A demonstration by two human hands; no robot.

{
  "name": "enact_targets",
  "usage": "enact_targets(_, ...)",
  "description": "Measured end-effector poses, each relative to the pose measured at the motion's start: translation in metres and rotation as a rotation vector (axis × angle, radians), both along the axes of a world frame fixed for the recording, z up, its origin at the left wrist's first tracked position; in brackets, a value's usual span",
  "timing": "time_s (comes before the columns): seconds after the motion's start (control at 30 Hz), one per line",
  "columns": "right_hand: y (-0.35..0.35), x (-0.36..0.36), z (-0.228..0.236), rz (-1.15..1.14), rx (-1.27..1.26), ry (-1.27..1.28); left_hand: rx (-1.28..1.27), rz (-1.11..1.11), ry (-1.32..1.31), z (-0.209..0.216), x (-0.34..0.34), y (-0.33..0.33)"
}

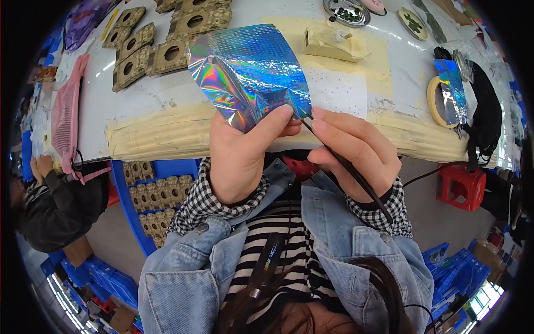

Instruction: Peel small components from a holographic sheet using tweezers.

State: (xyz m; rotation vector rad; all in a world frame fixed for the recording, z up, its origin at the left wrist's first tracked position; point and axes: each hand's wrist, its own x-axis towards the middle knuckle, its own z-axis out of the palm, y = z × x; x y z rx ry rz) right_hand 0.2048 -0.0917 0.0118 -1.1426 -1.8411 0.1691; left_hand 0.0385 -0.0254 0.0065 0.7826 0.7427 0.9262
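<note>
My left hand (pixel 238 158) pinches the lower edge of a shiny blue holographic sheet (pixel 258 69) between thumb and fingers. The sheet is held up over the table's near edge. It bends, and its lower left part is creased. In my right hand (pixel 364 149) are slim black tweezers (pixel 349 170), gripped like a pen, their shaft slanting down toward my right cuff. The tweezers' tip meets the sheet's lower right corner, close to my left thumb. Whether anything small is caught at the tip cannot be made out.
Camouflage pieces with round holes (pixel 172 54) lie at the far left; more fill a blue crate (pixel 130 203) below. A cream block (pixel 334 44) and a dish of dark green bits (pixel 347 12) stand beyond. Right: a tape roll (pixel 436 103). A co-worker's hand (pixel 43 166) is far left.
</note>
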Motion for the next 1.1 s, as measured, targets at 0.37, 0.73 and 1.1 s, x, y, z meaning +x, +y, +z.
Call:
enact_targets(0.37,0.0007,-0.0014,-0.0007,-0.032,-0.018,-0.016,0.020,0.030,0.018,-0.0009,0.0016,-0.0016)
enact_targets(0.73,-0.0002,-0.0058,0.0024,-0.065,-0.042,0.017,0.062,0.055,0.026,-0.0003,0.0039,-0.0041)
enact_targets(1.1,0.0028,-0.0082,-0.0045,-0.070,0.157,-0.226,0.007,0.012,-0.006,-0.0002,-0.0003,-0.0016)
